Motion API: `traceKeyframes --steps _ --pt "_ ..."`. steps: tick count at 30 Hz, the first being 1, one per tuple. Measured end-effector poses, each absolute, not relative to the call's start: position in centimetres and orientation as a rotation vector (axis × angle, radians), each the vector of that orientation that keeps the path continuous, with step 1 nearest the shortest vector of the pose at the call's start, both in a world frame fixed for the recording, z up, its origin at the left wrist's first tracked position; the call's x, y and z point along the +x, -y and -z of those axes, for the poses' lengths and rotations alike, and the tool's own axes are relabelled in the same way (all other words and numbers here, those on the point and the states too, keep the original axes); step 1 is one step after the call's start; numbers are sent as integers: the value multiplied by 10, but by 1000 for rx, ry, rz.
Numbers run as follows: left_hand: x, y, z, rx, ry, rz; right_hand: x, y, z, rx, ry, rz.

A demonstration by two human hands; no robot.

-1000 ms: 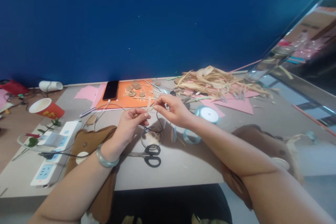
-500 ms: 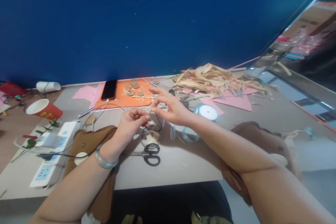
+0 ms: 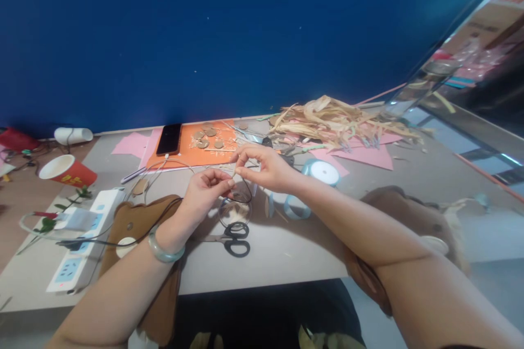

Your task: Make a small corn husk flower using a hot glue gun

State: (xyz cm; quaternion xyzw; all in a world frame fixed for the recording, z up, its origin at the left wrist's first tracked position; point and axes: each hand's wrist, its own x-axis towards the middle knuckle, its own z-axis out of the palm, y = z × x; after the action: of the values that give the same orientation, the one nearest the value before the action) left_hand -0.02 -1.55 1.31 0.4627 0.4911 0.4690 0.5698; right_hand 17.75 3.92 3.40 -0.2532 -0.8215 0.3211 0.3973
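My left hand (image 3: 207,192), with a pale green bangle on its wrist, is pinched closed on the end of a thin pale strip (image 3: 234,173) and a thin black cord (image 3: 244,192) that loops down below it. My right hand (image 3: 268,168) pinches the same small strip from the other side, thumb and forefinger together. Both hands meet above the grey table (image 3: 286,251), just over black-handled scissors (image 3: 233,240). What exactly sits between the fingertips is too small to make out.
A heap of dried straw-coloured leaves (image 3: 331,120) lies at the back right on pink paper. An orange sheet (image 3: 192,152) carries brown discs and a phone (image 3: 169,138). A ribbon spool (image 3: 323,172), a red cup (image 3: 67,170), a power strip (image 3: 82,240) and a brown pouch (image 3: 139,229) lie around.
My right hand's fingers spread out and then closed again into a pinch next to the left hand. The left hand has stayed almost still.
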Motion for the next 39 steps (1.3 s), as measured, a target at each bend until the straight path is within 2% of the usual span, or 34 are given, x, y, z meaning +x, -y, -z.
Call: traceKeyframes --steps 21,39 --pt "1 17 -14 913 -1070 -1075 180 -42 -33 -747 2089 -887" --pt "0 16 -15 987 -1086 -1063 177 -38 -33 -803 2084 -934"
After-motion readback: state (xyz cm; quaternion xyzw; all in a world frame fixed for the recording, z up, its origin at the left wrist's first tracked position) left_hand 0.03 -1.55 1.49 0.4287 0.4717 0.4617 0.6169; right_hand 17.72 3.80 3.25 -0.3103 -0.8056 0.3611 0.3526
